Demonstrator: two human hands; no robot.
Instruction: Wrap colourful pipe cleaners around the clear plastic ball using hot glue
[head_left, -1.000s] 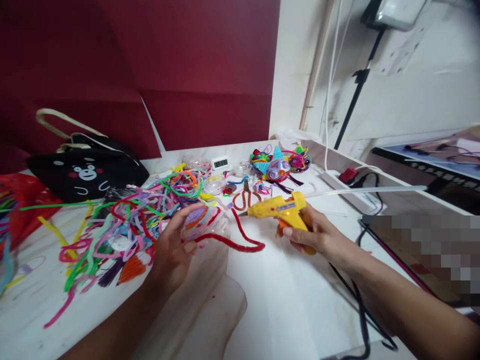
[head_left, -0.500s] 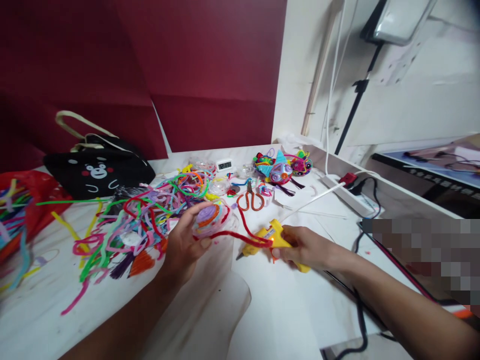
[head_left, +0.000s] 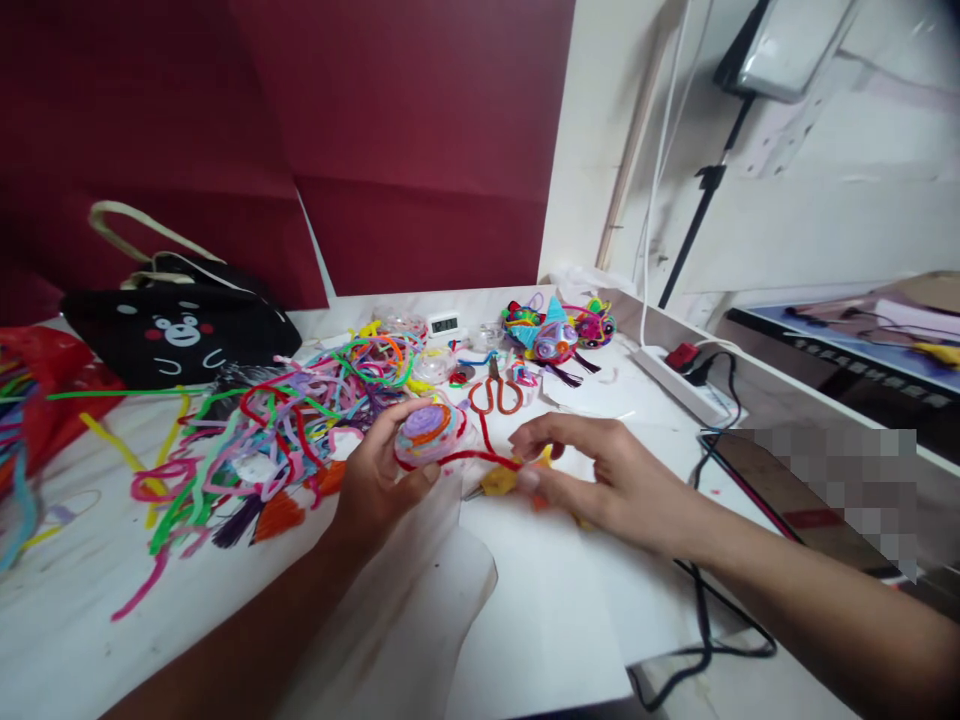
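Note:
My left hand [head_left: 386,475] is closed around a clear round ball [head_left: 435,435] covered with coiled chenille stems in purple, orange and red. From the ball a long red chenille stem [head_left: 480,455] runs right and bends back toward the scissors. My right hand [head_left: 600,480] is at this stem's bend, thumb and forefinger apart and slightly blurred; nothing is plainly gripped. Partly hidden behind and under the right hand, a yellow glue gun [head_left: 499,482] lies on the white table. Orange-handled scissors [head_left: 495,395] lie beyond the ball.
A tangled heap of chenille stems [head_left: 300,400] with tassels [head_left: 277,515] lies left. A black bag [head_left: 180,330] and red plastic bag [head_left: 75,370] stand behind it. Finished colourful ornaments [head_left: 555,335] and a small digital clock [head_left: 444,326] are at the back. A power strip [head_left: 686,385] lies right.
My right hand has let go of the glue gun, now on the table, and its fingers have moved up to the red stem's bend. My left hand keeps the ball.

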